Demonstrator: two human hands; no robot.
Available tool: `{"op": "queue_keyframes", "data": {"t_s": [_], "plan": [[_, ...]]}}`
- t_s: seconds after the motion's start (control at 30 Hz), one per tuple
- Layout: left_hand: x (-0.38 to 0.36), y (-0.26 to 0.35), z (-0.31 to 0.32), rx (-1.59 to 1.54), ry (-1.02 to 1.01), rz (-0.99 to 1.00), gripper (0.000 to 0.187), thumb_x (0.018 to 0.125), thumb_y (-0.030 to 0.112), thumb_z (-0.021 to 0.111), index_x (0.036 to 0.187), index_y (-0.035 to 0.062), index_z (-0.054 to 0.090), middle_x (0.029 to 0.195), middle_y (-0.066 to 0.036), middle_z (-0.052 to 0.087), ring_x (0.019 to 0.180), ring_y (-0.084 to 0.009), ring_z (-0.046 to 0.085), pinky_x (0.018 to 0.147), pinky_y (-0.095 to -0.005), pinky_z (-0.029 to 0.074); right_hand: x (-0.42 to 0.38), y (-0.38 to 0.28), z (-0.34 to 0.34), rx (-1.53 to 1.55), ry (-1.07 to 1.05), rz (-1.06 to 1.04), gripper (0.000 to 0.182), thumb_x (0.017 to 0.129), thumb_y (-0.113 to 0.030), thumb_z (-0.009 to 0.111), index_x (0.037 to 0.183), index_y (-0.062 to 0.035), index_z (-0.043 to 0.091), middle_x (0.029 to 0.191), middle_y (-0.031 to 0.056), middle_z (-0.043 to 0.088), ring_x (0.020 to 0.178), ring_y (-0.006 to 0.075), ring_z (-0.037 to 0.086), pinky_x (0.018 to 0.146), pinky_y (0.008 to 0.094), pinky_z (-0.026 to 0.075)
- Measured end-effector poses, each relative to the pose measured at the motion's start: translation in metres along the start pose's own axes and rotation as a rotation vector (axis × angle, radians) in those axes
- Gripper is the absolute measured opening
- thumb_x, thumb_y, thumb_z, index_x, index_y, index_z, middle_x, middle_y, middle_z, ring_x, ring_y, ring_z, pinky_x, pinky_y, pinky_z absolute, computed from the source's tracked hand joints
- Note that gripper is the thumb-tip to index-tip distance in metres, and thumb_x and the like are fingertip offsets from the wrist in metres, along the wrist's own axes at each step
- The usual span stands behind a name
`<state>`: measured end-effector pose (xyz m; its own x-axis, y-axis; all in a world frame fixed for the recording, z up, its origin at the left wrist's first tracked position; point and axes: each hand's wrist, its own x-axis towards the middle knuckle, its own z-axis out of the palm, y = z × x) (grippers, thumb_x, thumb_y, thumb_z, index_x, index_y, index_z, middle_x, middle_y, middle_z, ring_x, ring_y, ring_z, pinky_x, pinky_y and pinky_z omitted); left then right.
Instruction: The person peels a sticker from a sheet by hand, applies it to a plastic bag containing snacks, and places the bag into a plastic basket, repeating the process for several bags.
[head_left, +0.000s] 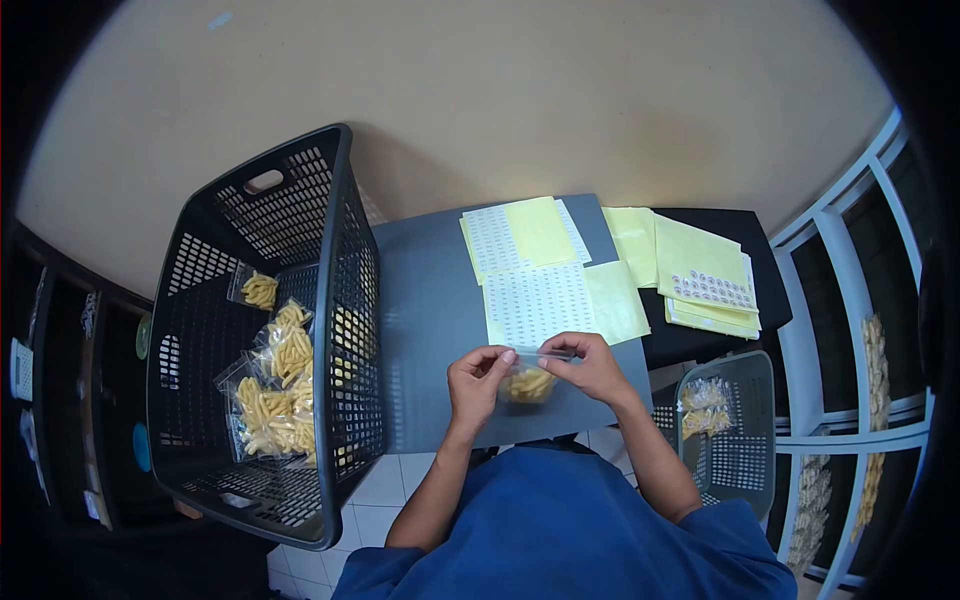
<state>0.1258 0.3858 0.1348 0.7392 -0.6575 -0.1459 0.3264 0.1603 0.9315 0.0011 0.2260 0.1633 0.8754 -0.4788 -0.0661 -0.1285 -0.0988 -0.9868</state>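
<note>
Between my two hands hangs a clear plastic bag (527, 386) of pale yellow finger-shaped snacks, over the near edge of the grey table (425, 300). My left hand (481, 382) pinches the bag's top edge at its left corner. At the right corner my right hand (588, 366) pinches the same edge, thumb and forefinger together. Just beyond the fingers lies a sheet of small printed labels (540, 303). Past it are more label sheets (490, 238) with a plain yellow sheet (540, 232) on top.
A large dark basket (335, 300) on the left holds several filled bags (285, 400). On the right, yellow sheets (700, 262) lie on a black surface, and a smaller basket (755, 430) below contains filled bags (706, 407). Shelving with metal frames (825, 260) stands at far right.
</note>
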Motion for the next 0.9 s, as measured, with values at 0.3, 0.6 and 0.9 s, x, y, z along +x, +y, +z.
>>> {"op": "queue_keyframes", "data": {"t_s": [0.3,0.6,0.9], "plan": [[-0.011,-0.010,0.011,0.253,0.014,0.209,0.008,0.092,0.000,0.071,0.095,-0.0053,0.075,0.094,-0.010,0.074,0.086,-0.0123,0.069,0.079,-0.0244,0.054,0.002,-0.020,0.004,-0.288,-0.102,-0.113,0.018,0.086,-0.017,0.074,0.095,-0.0013,0.075,0.086,0.0112,0.073,0.079,0.0205,0.069,0.074,0.0323,0.053],[-0.022,-0.010,0.021,0.171,0.142,0.194,0.007,0.095,-0.002,0.066,0.097,-0.0055,0.072,0.091,-0.011,0.074,0.085,-0.0134,0.069,0.080,-0.0262,0.055,-0.008,-0.028,-0.012,-0.365,-0.104,-0.101,0.019,0.089,-0.020,0.073,0.092,-0.0016,0.074,0.084,0.0121,0.072,0.076,0.0229,0.069,0.070,0.0338,0.052],[-0.011,-0.005,0.007,0.123,0.109,0.070,0.010,0.097,0.005,0.068,0.093,-0.0032,0.071,0.085,-0.009,0.074,0.076,-0.0100,0.067,0.073,-0.0244,0.052,-0.012,-0.015,-0.034,-0.240,-0.069,-0.056,0.015,0.093,-0.013,0.071,0.093,0.0024,0.070,0.082,0.0062,0.069,0.078,0.0118,0.061,0.068,0.0296,0.049]]}}
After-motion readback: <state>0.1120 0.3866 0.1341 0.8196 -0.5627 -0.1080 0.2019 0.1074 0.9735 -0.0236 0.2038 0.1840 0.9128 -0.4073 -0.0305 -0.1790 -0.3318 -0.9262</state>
